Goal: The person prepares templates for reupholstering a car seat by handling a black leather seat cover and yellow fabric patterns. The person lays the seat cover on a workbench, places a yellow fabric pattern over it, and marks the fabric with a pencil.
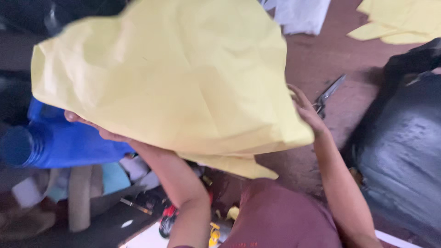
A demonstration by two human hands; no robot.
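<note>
Yellow cloth (174, 78), a large crumpled sheet, fills most of my view from the head camera. It is raised above a reddish-brown floor (321, 59). My left hand (98, 131) is under the sheet's lower left edge, one fingertip showing, the rest hidden, so I cannot tell how it grips. My right hand (305, 112) meets the sheet's right edge with fingers spread; whether it pinches the fabric I cannot tell. Just beyond that hand, scissors (328, 94) lie on the floor. Further yellow pieces (399, 20) lie at the top right, with white fabric (301, 14) near them. A blue plastic container (55, 142) lies on the left beside clutter. A dark shiny bag (404, 151) crowds the right edge. Bare floor stays open between the scissors and the far pieces.
</note>
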